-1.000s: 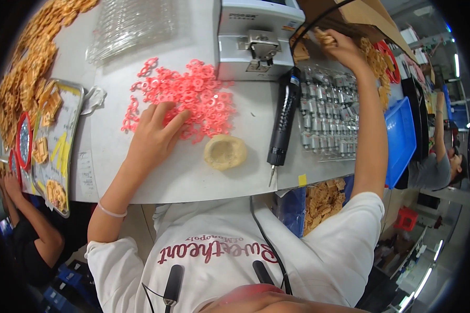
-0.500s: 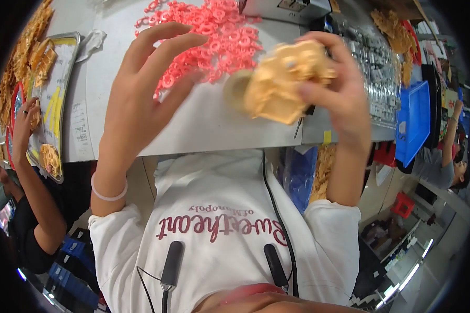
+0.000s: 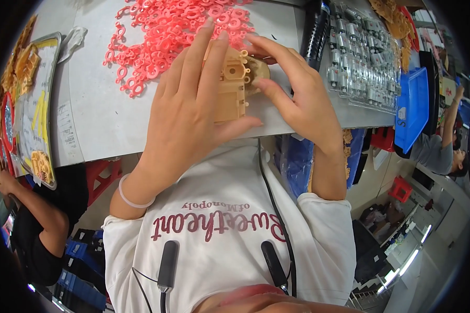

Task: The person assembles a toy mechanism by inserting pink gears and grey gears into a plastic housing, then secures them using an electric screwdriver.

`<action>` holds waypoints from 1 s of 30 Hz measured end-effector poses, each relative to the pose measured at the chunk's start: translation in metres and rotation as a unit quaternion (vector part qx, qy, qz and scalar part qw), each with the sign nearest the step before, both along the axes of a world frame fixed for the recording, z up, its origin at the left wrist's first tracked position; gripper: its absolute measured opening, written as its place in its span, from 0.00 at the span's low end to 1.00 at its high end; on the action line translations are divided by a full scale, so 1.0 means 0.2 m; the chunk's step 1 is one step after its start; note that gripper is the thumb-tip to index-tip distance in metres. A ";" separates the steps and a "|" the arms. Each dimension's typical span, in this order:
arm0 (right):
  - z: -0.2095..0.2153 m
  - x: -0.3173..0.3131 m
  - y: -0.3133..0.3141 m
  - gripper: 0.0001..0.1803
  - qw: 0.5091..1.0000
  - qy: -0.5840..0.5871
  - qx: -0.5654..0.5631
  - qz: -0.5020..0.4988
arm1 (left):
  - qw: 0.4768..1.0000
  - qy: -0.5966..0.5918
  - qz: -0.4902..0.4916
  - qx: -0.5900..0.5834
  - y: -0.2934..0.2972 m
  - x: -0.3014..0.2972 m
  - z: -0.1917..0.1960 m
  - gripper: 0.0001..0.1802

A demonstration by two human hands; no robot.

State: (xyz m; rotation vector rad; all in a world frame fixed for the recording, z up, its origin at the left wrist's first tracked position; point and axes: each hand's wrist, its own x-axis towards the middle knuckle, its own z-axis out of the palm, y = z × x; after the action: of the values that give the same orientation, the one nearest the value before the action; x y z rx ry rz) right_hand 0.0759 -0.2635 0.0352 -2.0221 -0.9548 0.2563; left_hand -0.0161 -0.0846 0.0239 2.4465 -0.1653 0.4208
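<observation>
A tan moulded plastic housing (image 3: 233, 99), with small ring lugs along its edge, lies at the front of the table under both hands. My left hand (image 3: 185, 107) is laid over its left side, long fingers across the top and thumb along the near edge, gripping it. Curved round the right end is my right hand (image 3: 300, 86), thumb and fingers closing on the housing from either side; some fingertips are hidden. A round tan disc-like piece (image 3: 265, 78) shows beneath the right fingers. Just beyond, a heap of pink plastic rings (image 3: 162, 44) with small eyelets spreads over the table.
Right of my hands are a black cylindrical object (image 3: 315, 39) and clear trays of small metal motors (image 3: 360, 62). A blue bin (image 3: 412, 112) stands farther right. On the left is a metal-rimmed tray (image 3: 52, 104) with tan parts; a co-worker's arm (image 3: 44, 214) is beside it.
My right hand has brought the housing down and turned it. My left hand has come in from the left onto it. The view has shifted, and the co-worker's arm on the left has drawn back.
</observation>
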 end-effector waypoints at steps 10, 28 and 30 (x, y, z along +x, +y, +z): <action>-0.04 -0.02 -0.05 0.31 0.997 0.062 0.044 -0.012 | 0.992 0.085 -0.010 0.087 -0.08 -0.02 0.06 0.57; 0.05 0.38 -0.78 0.16 0.876 -0.292 -0.257 -0.286 | 0.989 0.111 -0.045 0.082 -0.05 0.00 0.08 0.53; 0.05 0.41 -0.82 0.14 0.900 -0.284 -0.231 -0.237 | 0.990 0.108 -0.046 0.078 -0.04 -0.01 0.08 0.53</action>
State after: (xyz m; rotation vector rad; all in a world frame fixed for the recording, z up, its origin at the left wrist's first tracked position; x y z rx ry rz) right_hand 0.1580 -0.4278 0.0457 -2.7797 -0.7337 -0.4426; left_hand -0.0172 -0.0934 0.0393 2.6051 -0.2247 0.1032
